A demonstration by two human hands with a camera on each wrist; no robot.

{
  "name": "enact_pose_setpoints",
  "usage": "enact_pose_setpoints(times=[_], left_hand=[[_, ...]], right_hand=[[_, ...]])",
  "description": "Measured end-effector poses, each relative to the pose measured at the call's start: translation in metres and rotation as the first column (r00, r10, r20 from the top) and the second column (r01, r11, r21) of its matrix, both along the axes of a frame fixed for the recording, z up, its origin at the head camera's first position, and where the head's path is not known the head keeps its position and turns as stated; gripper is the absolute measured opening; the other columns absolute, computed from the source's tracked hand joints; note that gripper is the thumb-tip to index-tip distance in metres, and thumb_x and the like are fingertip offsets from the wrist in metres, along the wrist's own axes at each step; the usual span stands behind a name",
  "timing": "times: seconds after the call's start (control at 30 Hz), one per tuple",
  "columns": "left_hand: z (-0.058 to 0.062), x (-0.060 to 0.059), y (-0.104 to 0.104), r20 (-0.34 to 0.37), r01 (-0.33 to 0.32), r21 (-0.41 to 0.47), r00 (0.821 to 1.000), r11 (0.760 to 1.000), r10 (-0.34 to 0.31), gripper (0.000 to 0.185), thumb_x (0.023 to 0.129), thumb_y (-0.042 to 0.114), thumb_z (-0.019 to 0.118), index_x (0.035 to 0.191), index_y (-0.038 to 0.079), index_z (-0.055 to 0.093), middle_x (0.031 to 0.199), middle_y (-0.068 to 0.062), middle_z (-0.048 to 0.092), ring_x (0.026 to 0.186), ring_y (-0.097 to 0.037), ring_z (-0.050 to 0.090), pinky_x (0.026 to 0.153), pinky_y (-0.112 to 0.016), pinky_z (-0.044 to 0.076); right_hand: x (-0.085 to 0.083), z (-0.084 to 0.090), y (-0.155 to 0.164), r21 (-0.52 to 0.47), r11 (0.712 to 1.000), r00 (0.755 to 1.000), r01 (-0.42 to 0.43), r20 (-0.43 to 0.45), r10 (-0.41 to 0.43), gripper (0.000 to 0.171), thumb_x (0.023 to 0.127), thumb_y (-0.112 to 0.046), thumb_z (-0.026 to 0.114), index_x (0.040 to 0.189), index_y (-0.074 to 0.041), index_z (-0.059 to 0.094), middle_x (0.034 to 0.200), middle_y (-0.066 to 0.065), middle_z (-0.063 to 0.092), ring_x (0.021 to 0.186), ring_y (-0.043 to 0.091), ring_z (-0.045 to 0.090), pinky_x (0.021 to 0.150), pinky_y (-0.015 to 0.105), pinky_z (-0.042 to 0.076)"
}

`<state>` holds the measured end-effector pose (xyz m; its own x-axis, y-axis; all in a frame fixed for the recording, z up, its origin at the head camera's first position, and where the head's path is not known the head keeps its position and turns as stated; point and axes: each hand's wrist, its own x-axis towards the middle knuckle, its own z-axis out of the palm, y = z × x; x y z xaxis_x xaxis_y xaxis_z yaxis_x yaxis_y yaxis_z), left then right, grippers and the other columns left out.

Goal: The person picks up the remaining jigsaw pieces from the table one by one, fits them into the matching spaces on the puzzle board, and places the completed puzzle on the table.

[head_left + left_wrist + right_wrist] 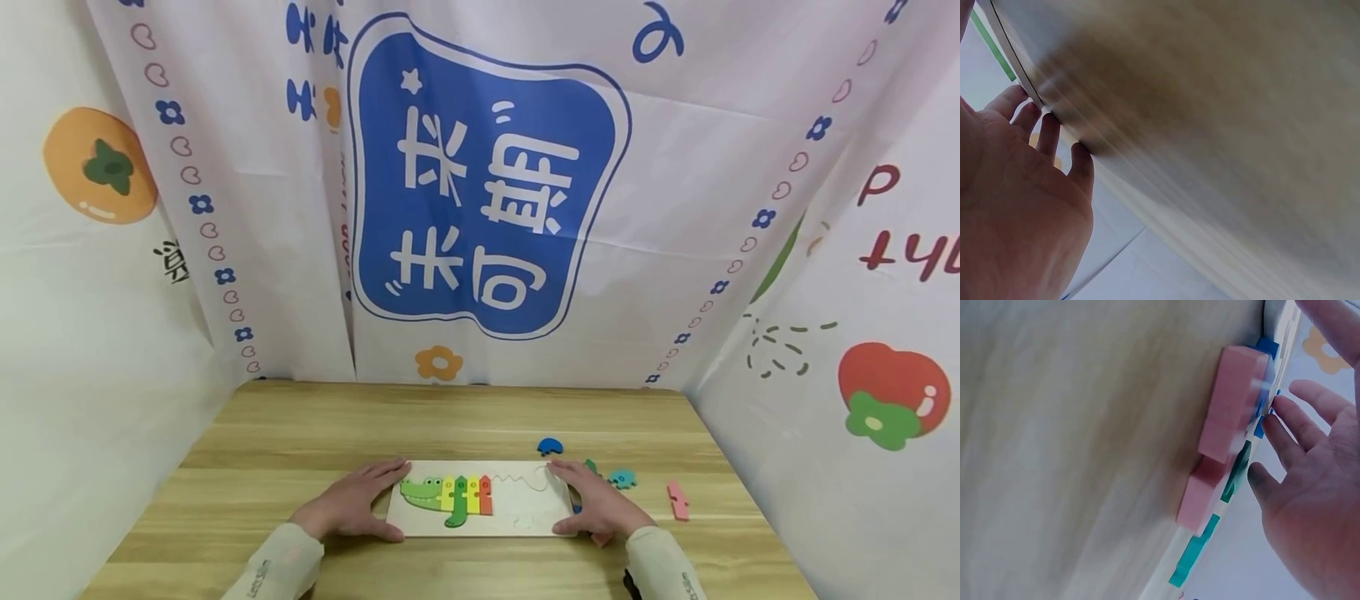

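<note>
Both hands rest flat on the puzzle board [480, 527], which lies on the table [300, 433] near its front edge, long axis running left to right. The left hand [354, 502] covers the board's left end, fingers straight and together, tips touching the edge by the crocodile's [424, 493] snout. The right hand [592, 502] lies on the right end, fingers straight and slightly spread, pinching nothing. The crocodile's head points left; green, yellow, lime and orange body pieces sit in their slots, and the right half of the outline is bare.

Steadying the board, as I judge it: keep both palms flat and press evenly so the board does not slide or lift at one end; keep fingertips clear of the open slots.

Loose pieces lie to the right: a blue piece [550, 447] just behind the board, a teal piece [622, 478] beside the right hand, a pink piece [678, 499] further right
</note>
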<state>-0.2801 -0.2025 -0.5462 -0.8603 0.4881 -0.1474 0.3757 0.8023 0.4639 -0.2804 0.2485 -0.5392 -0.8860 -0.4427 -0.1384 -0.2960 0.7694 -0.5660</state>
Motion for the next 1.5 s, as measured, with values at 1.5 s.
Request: enact_pose_setpoints(times=[1.5], left_hand=[[0.001,-0.001,0.0,0.012,-0.013,-0.015,1.0,1.0,0.013,0.108,0.075,0.068,0.082,0.162,0.023,0.037,0.171,-0.004,0.03,0.154,-0.042,0.03,0.117,-0.069,0.032]], right_hand=[[0.013,-0.008,0.085,0.032,0.958,0.929,0.285,-0.255,-0.268,0.055,0.095,-0.022,0.076,0.145,-0.009,0.059,0.146,0.023,0.057,0.134,0.049,0.053,0.109,0.069,0.041]])
